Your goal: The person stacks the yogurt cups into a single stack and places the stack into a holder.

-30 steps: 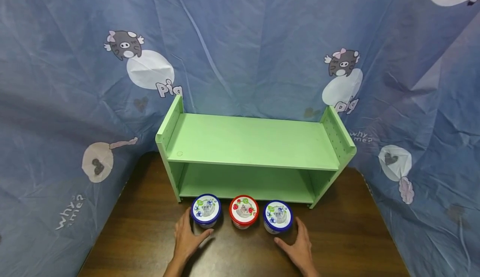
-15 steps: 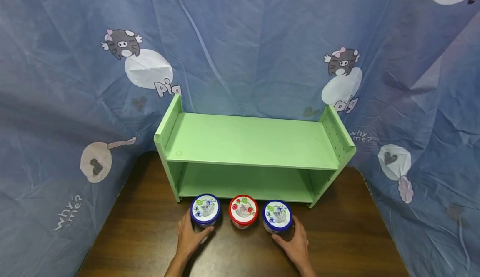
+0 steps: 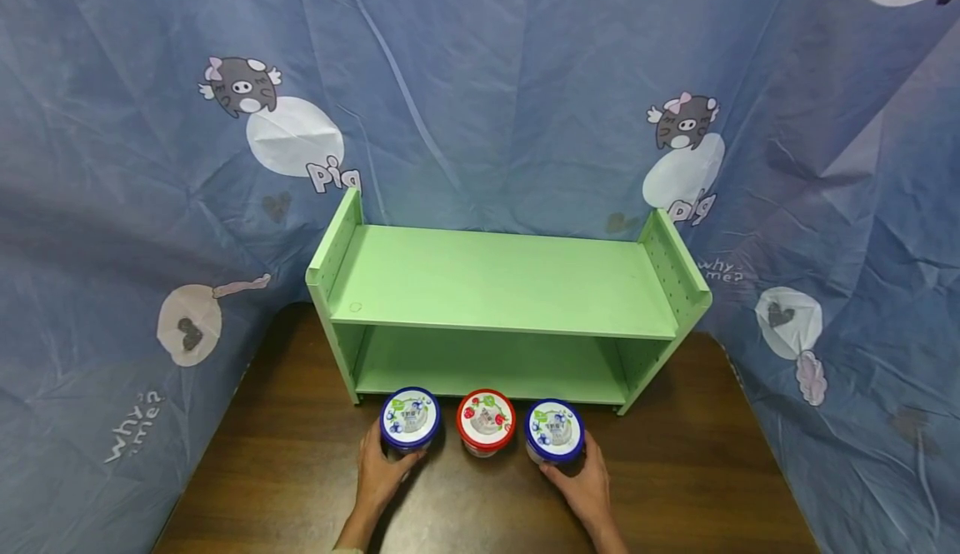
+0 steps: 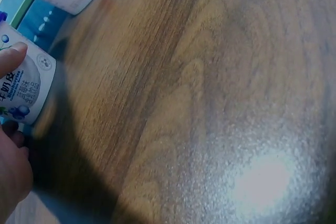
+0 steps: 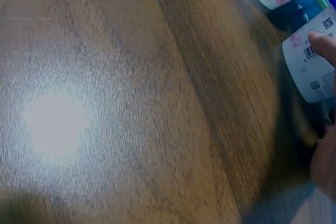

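Blue pig-print cloth hangs behind brown wooden table. Left hand grips left blue-lidded tub; right hand, as I see it, grips right blue-lidded tub. Red-lidded tub stands between, all three before green shelf.

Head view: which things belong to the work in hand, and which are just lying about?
Part of the work:
left blue-lidded tub, held in the left grip
right blue-lidded tub, held in the right grip

Seemingly just there:
red-lidded tub, between them, not held
green shelf, behind the tubs
patterned cloth, behind the shelf
wooden table, under the tubs
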The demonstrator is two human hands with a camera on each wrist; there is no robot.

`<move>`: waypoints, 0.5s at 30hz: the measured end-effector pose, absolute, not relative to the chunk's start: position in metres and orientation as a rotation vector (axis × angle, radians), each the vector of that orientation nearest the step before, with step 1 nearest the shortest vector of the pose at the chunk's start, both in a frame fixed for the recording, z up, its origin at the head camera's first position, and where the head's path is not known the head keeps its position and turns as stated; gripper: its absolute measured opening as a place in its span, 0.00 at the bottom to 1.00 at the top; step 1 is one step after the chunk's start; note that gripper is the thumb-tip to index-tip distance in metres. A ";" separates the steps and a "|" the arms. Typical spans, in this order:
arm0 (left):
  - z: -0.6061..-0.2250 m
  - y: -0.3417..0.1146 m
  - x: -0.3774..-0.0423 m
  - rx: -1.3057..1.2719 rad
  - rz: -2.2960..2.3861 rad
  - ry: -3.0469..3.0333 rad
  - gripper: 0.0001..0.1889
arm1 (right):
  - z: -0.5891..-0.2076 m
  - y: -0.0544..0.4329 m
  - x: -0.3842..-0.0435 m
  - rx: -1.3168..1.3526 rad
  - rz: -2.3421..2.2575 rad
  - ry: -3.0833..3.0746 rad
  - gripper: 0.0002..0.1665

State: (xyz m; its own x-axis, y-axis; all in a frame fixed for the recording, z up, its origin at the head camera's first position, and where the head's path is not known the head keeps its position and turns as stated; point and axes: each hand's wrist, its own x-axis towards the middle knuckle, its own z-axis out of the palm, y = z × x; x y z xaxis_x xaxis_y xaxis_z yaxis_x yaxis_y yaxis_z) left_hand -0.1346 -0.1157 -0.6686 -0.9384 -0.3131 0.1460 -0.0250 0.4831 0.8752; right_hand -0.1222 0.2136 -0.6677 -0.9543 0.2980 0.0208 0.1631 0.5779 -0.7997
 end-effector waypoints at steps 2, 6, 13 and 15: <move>-0.670 -0.116 -0.135 0.295 -1.456 -2.426 0.47 | -0.668 0.213 -0.123 -0.385 1.331 -2.635 0.59; -0.672 -0.115 -0.137 0.311 -1.519 -2.398 0.46 | -0.670 0.211 -0.124 -0.372 1.341 -2.596 0.58; -0.670 -0.116 -0.138 0.322 -1.562 -2.395 0.46 | -0.669 0.206 -0.125 -0.389 1.376 -2.566 0.58; -0.670 -0.117 -0.138 0.323 -1.557 -2.403 0.46 | -0.669 0.205 -0.126 -0.391 1.390 -2.557 0.58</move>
